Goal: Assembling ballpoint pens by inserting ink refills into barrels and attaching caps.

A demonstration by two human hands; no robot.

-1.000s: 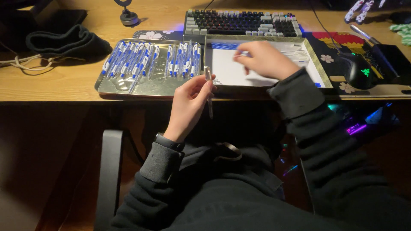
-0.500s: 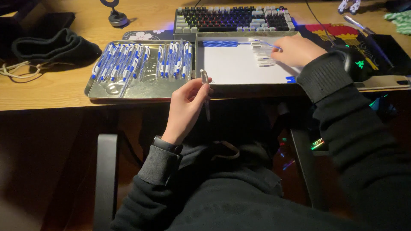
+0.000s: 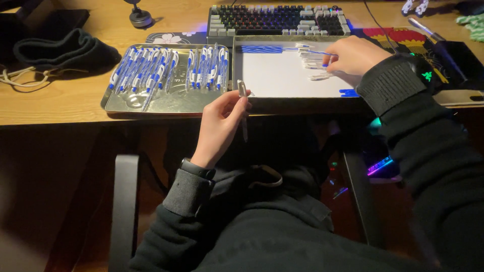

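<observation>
My left hand point(image 3: 220, 124) holds a clear pen barrel point(image 3: 243, 103) upright in front of the desk edge, fingers closed around it. My right hand point(image 3: 354, 55) reaches over the white tray point(image 3: 282, 75) and its fingertips pinch a thin blue refill point(image 3: 318, 52) among several small white pen parts point(image 3: 311, 64). A row of blue refills point(image 3: 261, 49) lies at the tray's far left. The metal tray point(image 3: 166, 103) to the left carries several assembled blue and white pens point(image 3: 166, 68).
A backlit keyboard point(image 3: 280, 19) sits behind the trays. Dark fabric and a cord point(image 3: 60, 50) lie at the desk's left. A mouse pad and a dark mouse point(image 3: 443, 65) are at the right. A chair armrest point(image 3: 123, 211) stands below left.
My right hand has moved from the tray's near middle to its far right side among the white parts. My left hand with the barrel has stayed about where it was.
</observation>
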